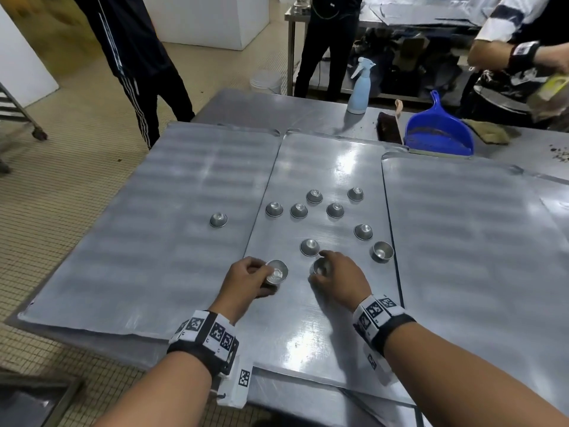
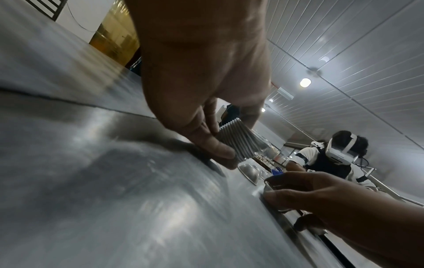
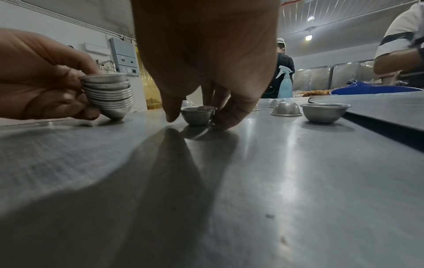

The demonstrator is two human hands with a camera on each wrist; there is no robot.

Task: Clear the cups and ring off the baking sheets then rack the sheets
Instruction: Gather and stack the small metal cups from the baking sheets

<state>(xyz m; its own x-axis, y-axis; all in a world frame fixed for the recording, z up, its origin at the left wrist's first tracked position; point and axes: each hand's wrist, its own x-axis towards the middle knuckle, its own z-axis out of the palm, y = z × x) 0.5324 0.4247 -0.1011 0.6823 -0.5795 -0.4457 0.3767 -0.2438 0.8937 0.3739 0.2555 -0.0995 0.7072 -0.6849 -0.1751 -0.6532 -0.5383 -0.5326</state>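
Left hand [image 1: 246, 277] holds nested ribbed metal cups [image 3: 107, 95].

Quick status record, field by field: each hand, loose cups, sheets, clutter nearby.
left hand: holds a cup stack, its base touching the middle sheet
right hand: pinches an upright cup standing on the middle sheet
loose cups: eight more on the middle sheet, seven upside down, one upright; one upside down on the left sheet
right sheet: bare
ring: not seen
clutter: spray bottle, dustpan
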